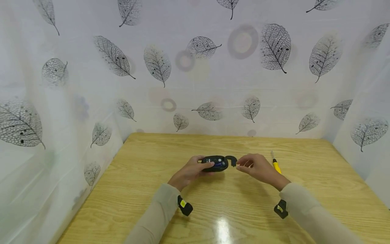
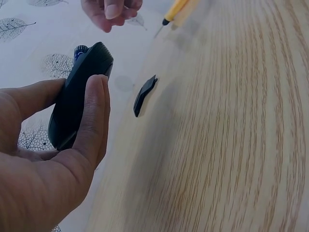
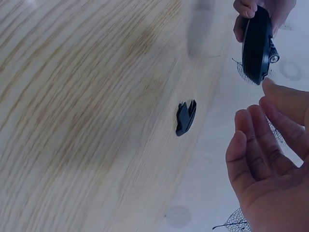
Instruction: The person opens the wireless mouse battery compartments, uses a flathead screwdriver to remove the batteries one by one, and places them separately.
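Note:
A black computer mouse (image 1: 208, 159) is in my left hand (image 1: 190, 171), gripped between thumb and fingers with its underside up. Its battery compartment is uncovered, and a blue battery (image 1: 218, 164) shows there, one end standing proud of the body in the right wrist view. To the right of the mouse, its black battery cover (image 3: 185, 117) lies on the table. My right hand (image 1: 257, 166) hovers just beyond the cover, fingers loosely bent and thumb apart from them, with nothing visible between them in the right wrist view.
A screwdriver (image 1: 276, 166) with a yellow handle lies on the wooden table (image 1: 146, 152) beyond my right hand. White curtains (image 1: 213, 78) printed with leaves hang along the table's back and sides.

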Available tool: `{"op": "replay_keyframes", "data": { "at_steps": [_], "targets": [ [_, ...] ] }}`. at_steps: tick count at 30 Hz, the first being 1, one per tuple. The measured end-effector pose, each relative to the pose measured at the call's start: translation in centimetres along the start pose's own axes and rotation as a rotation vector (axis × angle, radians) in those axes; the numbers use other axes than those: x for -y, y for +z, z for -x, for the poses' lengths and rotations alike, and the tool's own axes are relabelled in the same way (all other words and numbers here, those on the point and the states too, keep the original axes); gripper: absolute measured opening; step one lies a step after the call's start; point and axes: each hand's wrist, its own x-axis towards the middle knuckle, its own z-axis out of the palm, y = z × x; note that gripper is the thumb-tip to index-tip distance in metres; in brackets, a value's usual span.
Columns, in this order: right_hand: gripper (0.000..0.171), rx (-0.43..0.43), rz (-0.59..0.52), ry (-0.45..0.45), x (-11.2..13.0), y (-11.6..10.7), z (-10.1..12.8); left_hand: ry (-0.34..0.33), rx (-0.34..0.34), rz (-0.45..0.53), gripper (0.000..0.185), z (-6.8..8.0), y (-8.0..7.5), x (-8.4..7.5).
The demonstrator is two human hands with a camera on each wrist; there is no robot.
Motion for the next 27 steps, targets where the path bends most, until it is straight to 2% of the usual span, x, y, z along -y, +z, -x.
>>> {"op": "replay_keyframes", "data": {
  "at_steps": [8,15,27],
  "targets": [
    [0.023,-0.009,-0.037,-0.029,0.9,0.8,-0.9,-0.006,0.001,0.006,0.059,-0.1,0.4,-0.1],
    [0.022,-0.031,-0.022,-0.100,1.6,1.4,-1.8,-0.006,0.023,0.002,0.055,0.0,0.6,-0.2],
    [0.021,-0.030,-0.013,-0.127,2.0,2.1,-2.4,0.002,0.037,-0.009,0.053,0.1,0.7,-0.2]
  ]
}}
